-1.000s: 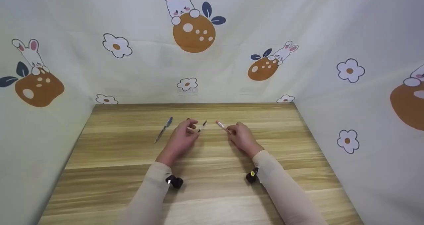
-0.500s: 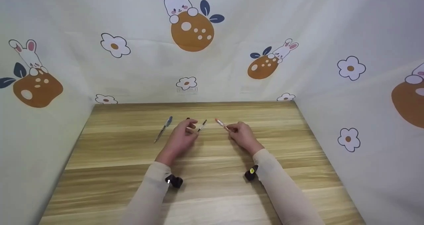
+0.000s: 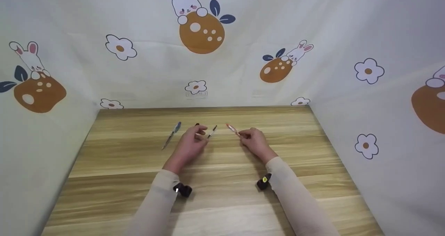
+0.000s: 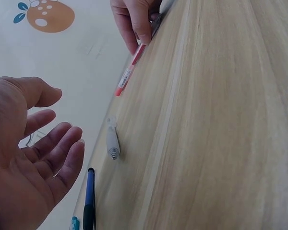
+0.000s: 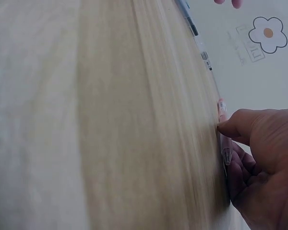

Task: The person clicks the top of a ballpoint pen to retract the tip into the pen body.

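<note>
My right hand (image 3: 257,144) pinches a pen with a red end (image 3: 232,128) between thumb and fingers, low over the wooden table. In the right wrist view this pen (image 5: 222,111) has a clear tip at the hand's side. My left hand (image 3: 189,144) hovers with relaxed, slightly bent fingers and holds nothing. Beside its fingers lies a clear pen with a dark end (image 3: 212,131). To its left lies a blue-ended pen (image 3: 171,136). Behind the left hand a dark pen end (image 3: 197,124) peeks out; the hand hides the rest.
The wood-grain table (image 3: 222,197) meets a printed cloth wall (image 3: 149,76) at the back, with more cloth at both sides. In the left wrist view, a blue pen (image 4: 89,196) and a teal pen end (image 4: 75,223) show near the left hand.
The head view has shifted slightly. My right hand and the red-ended pen have moved only a touch, and my left hand stays in place.
</note>
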`<state>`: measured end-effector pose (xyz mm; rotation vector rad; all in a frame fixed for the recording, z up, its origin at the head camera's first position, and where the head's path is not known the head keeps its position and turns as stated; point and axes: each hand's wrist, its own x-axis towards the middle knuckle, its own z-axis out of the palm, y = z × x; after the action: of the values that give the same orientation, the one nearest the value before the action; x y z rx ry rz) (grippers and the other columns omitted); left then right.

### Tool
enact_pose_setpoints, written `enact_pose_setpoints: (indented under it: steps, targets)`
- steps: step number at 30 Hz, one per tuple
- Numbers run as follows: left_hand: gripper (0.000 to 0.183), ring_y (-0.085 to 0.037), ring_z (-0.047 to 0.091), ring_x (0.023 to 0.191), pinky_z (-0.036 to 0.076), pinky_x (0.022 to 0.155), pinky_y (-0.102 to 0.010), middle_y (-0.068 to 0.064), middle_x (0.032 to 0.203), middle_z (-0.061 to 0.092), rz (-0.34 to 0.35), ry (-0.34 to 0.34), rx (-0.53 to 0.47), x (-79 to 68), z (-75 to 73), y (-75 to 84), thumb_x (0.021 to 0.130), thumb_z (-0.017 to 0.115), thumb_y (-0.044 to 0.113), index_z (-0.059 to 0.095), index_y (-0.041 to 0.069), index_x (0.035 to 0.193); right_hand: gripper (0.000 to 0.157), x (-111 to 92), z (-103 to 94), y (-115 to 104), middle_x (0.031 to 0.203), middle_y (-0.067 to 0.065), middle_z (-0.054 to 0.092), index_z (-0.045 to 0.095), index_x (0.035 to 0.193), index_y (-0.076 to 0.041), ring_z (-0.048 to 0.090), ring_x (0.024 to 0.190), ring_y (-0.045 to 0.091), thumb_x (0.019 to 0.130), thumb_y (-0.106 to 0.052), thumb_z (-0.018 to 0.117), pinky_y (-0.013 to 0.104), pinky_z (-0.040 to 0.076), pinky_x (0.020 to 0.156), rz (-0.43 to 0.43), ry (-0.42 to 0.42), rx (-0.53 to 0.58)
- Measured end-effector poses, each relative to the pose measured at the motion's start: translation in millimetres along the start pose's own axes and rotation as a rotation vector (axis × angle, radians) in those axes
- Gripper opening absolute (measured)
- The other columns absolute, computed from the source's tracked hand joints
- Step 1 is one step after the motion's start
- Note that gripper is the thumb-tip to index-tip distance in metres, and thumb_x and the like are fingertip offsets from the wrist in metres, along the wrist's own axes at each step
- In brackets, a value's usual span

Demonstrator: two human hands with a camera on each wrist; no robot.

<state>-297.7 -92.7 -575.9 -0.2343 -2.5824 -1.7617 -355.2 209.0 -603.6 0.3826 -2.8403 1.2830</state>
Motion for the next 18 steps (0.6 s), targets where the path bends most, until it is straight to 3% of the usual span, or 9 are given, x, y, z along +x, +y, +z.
enact_pose_setpoints:
  steps: [8, 14, 18]
  targets:
    - [0.046, -0.03, 0.071, 0.113, 0.061, 0.092, -0.043, -0.024, 0.137, 0.065, 0.015, -0.003, -0.011, 1.3, -3.1, 1.5, 0.101, 0.075, 0.006, 0.064, 0.001, 0.146, 0.028, 1.3, -2.5, 1.0, 0.1, 0.004, 0.071, 0.082, 0.127, -0.004, 0.066, 0.093, 0.019, 0.1, -0.009, 0.082, 0.036, 0.058, 0.085, 0.035, -0.02, 0.029]
    - [0.044, -0.031, 0.07, 0.114, 0.062, 0.089, -0.042, -0.025, 0.138, 0.064, -0.005, -0.009, -0.033, 1.1, -4.3, 4.1, 0.101, 0.075, 0.004, 0.065, 0.002, 0.144, 0.035, 0.8, -5.5, 5.3, 0.106, 0.007, 0.078, 0.078, 0.13, 0.003, 0.068, 0.092, 0.015, 0.097, -0.007, 0.08, 0.023, 0.055, 0.077, 0.084, 0.039, 0.226]
    - [0.045, -0.031, 0.068, 0.119, 0.06, 0.098, -0.045, -0.022, 0.139, 0.064, -0.003, 0.002, 0.009, 1.4, -5.2, 5.1, 0.101, 0.075, 0.006, 0.064, 0.003, 0.145, 0.034, -0.2, -9.8, 5.0, 0.102, 0.007, 0.075, 0.076, 0.131, 0.006, 0.063, 0.085, 0.013, 0.099, -0.005, 0.075, 0.02, 0.052, 0.069, 0.095, 0.088, 0.308]
